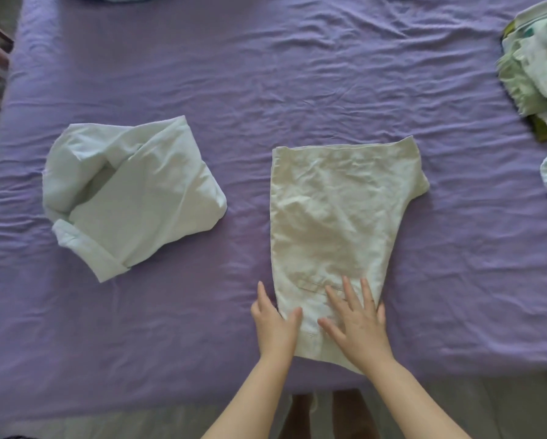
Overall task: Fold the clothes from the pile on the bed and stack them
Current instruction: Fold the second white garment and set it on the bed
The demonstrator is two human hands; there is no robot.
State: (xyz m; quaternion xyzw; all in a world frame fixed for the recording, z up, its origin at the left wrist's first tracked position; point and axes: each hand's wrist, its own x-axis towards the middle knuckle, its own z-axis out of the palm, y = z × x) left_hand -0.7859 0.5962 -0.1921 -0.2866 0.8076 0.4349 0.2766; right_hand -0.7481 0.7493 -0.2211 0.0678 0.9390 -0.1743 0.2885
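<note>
Right of the folded white shirt (pixel 132 198), the cream cotton shorts (pixel 338 236) lie under a flat right hand (pixel 357 324); the left hand (pixel 273 321), thumb on top, only steadies the edge, so the loose layers may slip apart.

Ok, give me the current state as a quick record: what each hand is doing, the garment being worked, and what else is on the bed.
garment in work: cream shorts, laid flat, folded lengthwise
left hand: at the shorts' left edge, thumb on the cloth
right hand: fingers spread, pressing flat on the shorts
folded item: pale blue shirt, left of the shorts, apart from them
pile: patterned clothes at the right edge
surface: purple bedsheet, wrinkled
</note>
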